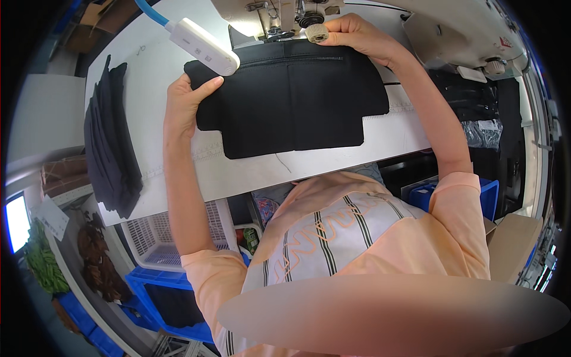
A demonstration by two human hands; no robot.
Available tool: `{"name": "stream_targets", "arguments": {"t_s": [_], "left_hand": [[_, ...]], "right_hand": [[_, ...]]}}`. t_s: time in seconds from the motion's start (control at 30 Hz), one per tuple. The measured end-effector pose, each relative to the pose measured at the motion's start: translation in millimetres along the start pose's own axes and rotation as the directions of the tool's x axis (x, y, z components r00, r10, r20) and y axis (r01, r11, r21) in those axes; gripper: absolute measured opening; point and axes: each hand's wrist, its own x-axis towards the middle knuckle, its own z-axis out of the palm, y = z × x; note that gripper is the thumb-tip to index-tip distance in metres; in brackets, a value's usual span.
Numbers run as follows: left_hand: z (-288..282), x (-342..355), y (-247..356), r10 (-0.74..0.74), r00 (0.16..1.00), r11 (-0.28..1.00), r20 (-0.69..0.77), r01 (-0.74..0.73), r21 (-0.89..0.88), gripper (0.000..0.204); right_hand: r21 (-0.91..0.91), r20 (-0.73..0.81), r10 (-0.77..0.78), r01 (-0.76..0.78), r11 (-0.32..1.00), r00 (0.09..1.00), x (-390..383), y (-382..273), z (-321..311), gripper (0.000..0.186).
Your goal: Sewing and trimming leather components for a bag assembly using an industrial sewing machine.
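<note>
A black fabric panel point(262, 116) with notched lower corners lies flat before me. A zigzag-looking seam runs across its upper part, and another line goes down its middle. My left hand point(189, 101) is closed on its left edge, thumb on top and fingers mostly underneath. At the far right edge of the panel, my right hand point(357, 37) has thumb and index finger closed beside a pale ridged knob point(317, 34) on the sewing machine. The knob hides the fingertips, so I cannot tell whether they grip it or the fabric. The panel's far edge lies by the machine's needle area point(278, 33).
A white device point(203, 46) on a blue cable hangs over the panel's left corner. Dark fabric pieces point(112, 143) are stacked on the white table point(148, 59) at left. Below stand a white plastic basket point(163, 247) and a blue crate point(146, 282). The machine body point(464, 35) is at right.
</note>
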Motion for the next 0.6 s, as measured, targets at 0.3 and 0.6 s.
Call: {"name": "stream_targets", "arguments": {"t_s": [0.3,0.6], "left_hand": [[2,-6,-3,-0.005,1.000,0.998,0.029,0.004,0.057,0.026],[12,-15,48,0.123,0.803,0.546,0.583,-0.545,0.637,0.047]], "right_hand": [[-0.264,0.295,0.182,-0.103,0.959,0.938,-3,-29,17,0.054],[-0.418,0.457,0.152,0.060,0.907,0.876,11,-39,28,0.019]]}}
